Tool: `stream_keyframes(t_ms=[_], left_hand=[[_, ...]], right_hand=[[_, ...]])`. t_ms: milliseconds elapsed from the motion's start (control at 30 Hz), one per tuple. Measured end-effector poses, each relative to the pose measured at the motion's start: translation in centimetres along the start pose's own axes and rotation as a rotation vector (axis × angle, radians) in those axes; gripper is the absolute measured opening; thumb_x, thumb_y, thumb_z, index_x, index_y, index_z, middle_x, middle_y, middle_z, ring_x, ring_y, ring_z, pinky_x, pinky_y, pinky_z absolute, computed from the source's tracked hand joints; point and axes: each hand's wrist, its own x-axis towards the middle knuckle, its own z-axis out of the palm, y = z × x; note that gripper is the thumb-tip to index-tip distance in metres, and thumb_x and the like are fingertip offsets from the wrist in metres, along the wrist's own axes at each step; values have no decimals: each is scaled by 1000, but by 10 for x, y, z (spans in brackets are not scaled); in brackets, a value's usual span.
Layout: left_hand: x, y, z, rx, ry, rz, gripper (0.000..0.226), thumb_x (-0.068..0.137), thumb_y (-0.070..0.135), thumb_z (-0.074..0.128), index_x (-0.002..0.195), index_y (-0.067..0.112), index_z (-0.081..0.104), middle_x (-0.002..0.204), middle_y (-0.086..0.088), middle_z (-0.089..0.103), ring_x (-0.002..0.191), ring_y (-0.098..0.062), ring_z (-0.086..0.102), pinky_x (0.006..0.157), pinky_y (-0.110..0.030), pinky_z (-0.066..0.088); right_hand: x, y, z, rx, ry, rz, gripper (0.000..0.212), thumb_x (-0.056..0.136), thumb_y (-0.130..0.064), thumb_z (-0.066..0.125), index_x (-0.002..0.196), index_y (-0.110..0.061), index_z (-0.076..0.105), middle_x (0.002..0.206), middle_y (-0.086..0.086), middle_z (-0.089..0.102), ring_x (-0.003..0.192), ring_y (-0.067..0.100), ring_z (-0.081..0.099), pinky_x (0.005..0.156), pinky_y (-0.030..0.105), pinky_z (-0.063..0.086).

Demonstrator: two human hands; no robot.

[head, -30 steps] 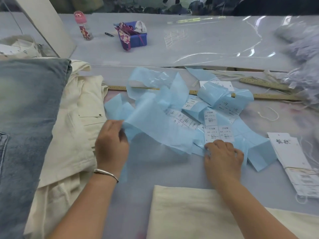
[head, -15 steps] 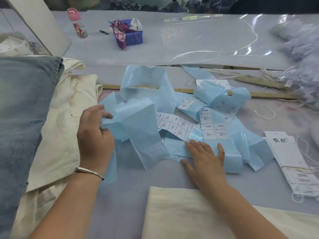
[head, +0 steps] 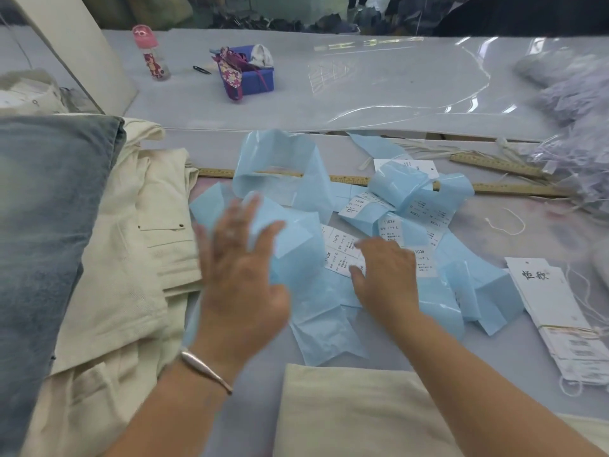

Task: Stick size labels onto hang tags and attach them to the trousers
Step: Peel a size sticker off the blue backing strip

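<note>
hands, two, fingers spread flat: left hand (head: 237,282) and right hand (head: 385,275) on label strips (head: 339,252)

A pale grey desk (head: 204,420) fills the near view, and a second grey desk (head: 362,94) lies beyond it under a clear plastic sheet (head: 461,77) that catches white glare from overhead light. A cream panel (head: 75,51) leans at far left. Dark heaped cloth (head: 280,23) lines the dim back.
</note>
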Motion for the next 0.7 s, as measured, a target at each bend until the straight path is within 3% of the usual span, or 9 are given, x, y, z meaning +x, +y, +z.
stream_keyframes(t_ms=[67, 167, 267, 333, 433, 500, 567, 633, 700], left_hand=[[-2, 22, 15, -61, -174, 207, 62, 63, 16, 54, 125, 22, 60, 148, 4, 46, 146, -17, 27, 120, -52, -2], [0, 33, 49, 22, -471, 217, 47, 87, 25, 50, 134, 25, 51, 142, 8, 49, 144, -11, 26, 113, -42, -26], [5, 20, 78, 221, -587, 159, 46, 96, 37, 43, 141, 25, 39, 141, 3, 46, 141, -17, 28, 112, -50, -23], [7, 9, 87, 311, -565, 57, 43, 96, 41, 41, 137, 26, 39, 137, 0, 45, 135, -22, 35, 113, -56, -17], [10, -2, 89, 373, -491, -107, 40, 93, 33, 42, 133, 27, 41, 133, -1, 45, 130, -25, 37, 114, -58, -10], [13, -3, 90, 352, -430, -158, 44, 88, 25, 46, 132, 26, 44, 132, -1, 46, 130, -25, 37, 116, -55, -2], [17, 1, 89, 189, -305, -141, 42, 83, 20, 52, 125, 22, 53, 126, 0, 53, 121, -24, 44, 112, -45, 22], [23, 8, 87, -39, -159, -147, 30, 83, 16, 59, 112, 18, 64, 111, 0, 63, 107, -25, 52, 93, -39, 39], [27, 17, 84, -163, -86, -166, 21, 87, 15, 61, 106, 18, 70, 99, 1, 67, 97, -24, 57, 84, -40, 46]], right_hand=[[28, -1, 4, 109, -202, -17, 58, 87, -32, 63, 136, -12, 40, 138, 7, 45, 126, 28, 39, 98, 38, 29], [54, 1, 9, 12, -428, -19, 78, 79, -41, 70, 141, -13, 32, 139, 9, 41, 128, 28, 38, 99, 41, 34], [65, 8, 10, -148, -456, -9, 89, 64, -60, 76, 134, -19, 38, 129, 6, 44, 123, 28, 38, 97, 44, 32], [68, 9, 9, -150, -497, 4, 86, 57, -63, 79, 125, -23, 45, 120, 3, 50, 117, 26, 41, 94, 43, 31], [68, 10, 5, 12, -486, 56, 48, 63, -49, 82, 92, -25, 51, 93, -4, 56, 93, 20, 49, 79, 35, 33], [67, 13, 0, 303, -474, 128, 32, 73, -32, 81, 74, -22, 50, 77, -4, 56, 78, 18, 53, 67, 30, 38], [67, 14, -8, 634, -483, 215, 26, 78, -16, 77, 71, -17, 53, 79, 3, 64, 74, 21, 62, 61, 30, 50], [67, 16, -16, 838, -496, 261, 20, 78, -4, 75, 77, -14, 58, 89, 12, 71, 85, 29, 69, 74, 39, 57], [69, 17, -23, 965, -524, 283, 20, 77, 0, 74, 86, -15, 65, 96, 13, 73, 95, 33, 68, 87, 44, 54]])
